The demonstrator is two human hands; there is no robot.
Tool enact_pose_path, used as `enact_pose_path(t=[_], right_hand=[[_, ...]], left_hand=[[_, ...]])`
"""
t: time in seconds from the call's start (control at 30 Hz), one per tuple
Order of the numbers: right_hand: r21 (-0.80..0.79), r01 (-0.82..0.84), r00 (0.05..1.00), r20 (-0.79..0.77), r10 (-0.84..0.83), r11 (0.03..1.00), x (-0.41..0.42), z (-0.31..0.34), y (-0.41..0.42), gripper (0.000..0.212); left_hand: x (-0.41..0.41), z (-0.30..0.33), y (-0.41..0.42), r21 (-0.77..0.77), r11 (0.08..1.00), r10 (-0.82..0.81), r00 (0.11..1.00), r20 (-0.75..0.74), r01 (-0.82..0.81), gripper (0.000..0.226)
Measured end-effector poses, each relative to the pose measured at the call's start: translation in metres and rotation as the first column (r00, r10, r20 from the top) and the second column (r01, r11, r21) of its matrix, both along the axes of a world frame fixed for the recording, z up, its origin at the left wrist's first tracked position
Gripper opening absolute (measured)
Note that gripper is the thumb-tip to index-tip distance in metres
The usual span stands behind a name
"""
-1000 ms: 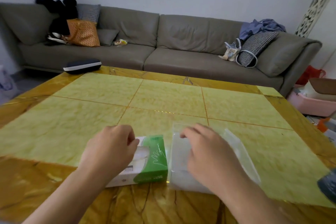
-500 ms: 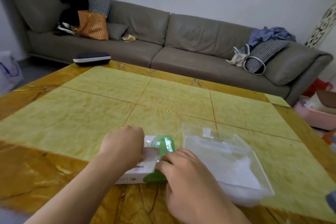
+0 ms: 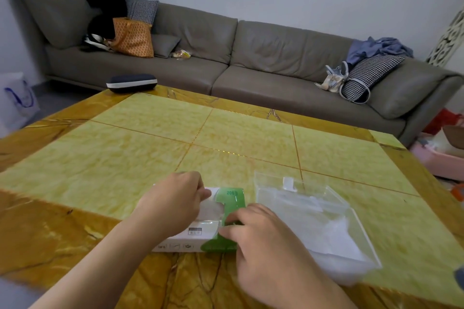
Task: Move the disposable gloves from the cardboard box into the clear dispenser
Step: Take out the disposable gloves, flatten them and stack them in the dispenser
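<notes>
Two hands meet over the cardboard box [image 3: 200, 238], which lies on the near part of the bench [image 3: 125, 158]. The left hand [image 3: 173, 204] rests on the box's white top with its fingers curled at the opening, where a pale glove [image 3: 211, 211] shows; whether it pinches that glove is hard to tell. The right hand [image 3: 263, 236] grips the green end of the box, fingers bent over its edge. Just beside the box, to the right, lies the clear dispenser [image 3: 326, 223], open on top, with something white inside. The bench top is yellow-green stone with an amber border. Beyond it a long grey sofa [image 3: 251, 57] carries cushions, bags and clothes, and a dark case [image 3: 131, 82] sits at the bench's far corner.
</notes>
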State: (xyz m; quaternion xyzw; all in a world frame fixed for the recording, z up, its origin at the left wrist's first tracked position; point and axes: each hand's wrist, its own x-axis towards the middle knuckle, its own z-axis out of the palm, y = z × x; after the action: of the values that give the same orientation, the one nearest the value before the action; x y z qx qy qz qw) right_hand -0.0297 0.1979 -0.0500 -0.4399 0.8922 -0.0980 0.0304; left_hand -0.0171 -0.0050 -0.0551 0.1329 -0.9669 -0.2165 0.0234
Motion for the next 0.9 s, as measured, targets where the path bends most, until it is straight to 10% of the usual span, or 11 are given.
enact_pose_path(t=[0.23, 0.5, 0.9], right_hand=[[0.017, 0.044, 0.998, 0.052, -0.045, 0.999, 0.003, 0.006, 0.001, 0.049], [-0.015, 0.033, 0.999, 0.016, -0.033, 0.999, 0.003, 0.004, 0.000, 0.051], [-0.018, 0.037, 0.999, -0.002, -0.037, 0.999, 0.000, -0.002, -0.001, 0.050]], left_hand=[[-0.004, 0.000, 0.008, 0.263, 0.965, 0.035, 0.985, -0.167, 0.011, 0.022], [0.006, 0.003, -0.009, 0.144, 0.972, -0.177, 0.982, -0.072, 0.185, 0.022], [-0.001, 0.001, -0.016, 0.190, 0.977, 0.124, 0.980, -0.158, -0.093, 0.023]])
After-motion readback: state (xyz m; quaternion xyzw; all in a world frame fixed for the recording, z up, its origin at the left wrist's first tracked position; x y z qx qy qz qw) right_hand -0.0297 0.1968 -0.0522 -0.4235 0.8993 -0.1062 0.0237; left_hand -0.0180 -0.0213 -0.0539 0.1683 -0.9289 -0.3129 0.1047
